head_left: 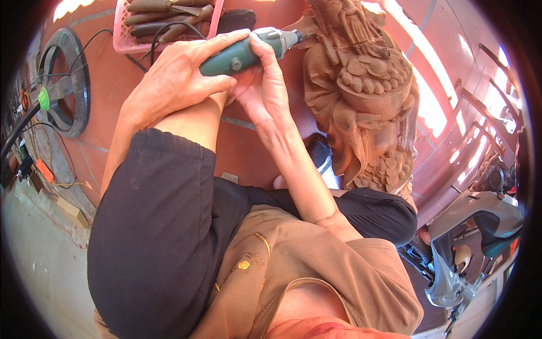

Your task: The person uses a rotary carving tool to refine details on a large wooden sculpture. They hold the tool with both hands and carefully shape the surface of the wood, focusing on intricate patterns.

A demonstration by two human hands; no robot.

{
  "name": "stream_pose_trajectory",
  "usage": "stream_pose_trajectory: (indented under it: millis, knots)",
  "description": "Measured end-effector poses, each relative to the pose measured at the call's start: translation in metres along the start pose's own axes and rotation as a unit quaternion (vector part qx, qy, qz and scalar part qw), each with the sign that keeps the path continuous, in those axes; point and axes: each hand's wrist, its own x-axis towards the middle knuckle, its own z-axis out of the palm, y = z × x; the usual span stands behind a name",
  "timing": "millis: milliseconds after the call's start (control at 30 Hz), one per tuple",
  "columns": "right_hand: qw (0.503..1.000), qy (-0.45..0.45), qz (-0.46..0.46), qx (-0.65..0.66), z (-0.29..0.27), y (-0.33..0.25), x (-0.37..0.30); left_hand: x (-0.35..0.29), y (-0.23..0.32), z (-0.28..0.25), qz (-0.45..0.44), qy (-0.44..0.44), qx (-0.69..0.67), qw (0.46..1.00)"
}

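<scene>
Both my hands are closed around a green rotary tool (228, 59) with a black cord at its rear. My left hand (175, 79) wraps the back of its body, reaching around my raised knee. Nearer the tool's nose, my right hand (265, 90) grips from below with the thumb along the side. The thin bit points right, at the edge of a brown carved wooden figure (375, 85); whether it touches the wood I cannot tell. The carving has folded robes and a rounded cluster of shapes at its middle, and lies close beside my folded leg.
A pink plastic basket (118, 34) of wooden-handled tools stands at the far left of the carving. Further left is a black round-based stand (82, 85) with cords around it. A grey motorbike (451, 271) is at the lower right. Red tiles (243, 147) cover the floor.
</scene>
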Motion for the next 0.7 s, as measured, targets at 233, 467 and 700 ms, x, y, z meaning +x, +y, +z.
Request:
stream_pose_trajectory:
  millis: [233,467,700]
  knots:
    - [1.000,-0.003,0.008,-0.004,0.0045,0.0047,-0.0084,-0.0065,-0.0093,0.0042,0.009,-0.002,-0.006,1.000]
    - [1.000,-0.009,-0.008,-0.007,0.0032,0.0010,-0.0005,-0.0003,-0.0039,-0.0024,0.019,0.008,-0.011,1.000]
    - [1.000,-0.006,-0.005,-0.004,-0.0043,0.0020,0.0004,0.0000,-0.0086,0.0035,0.013,0.005,-0.023,1.000]
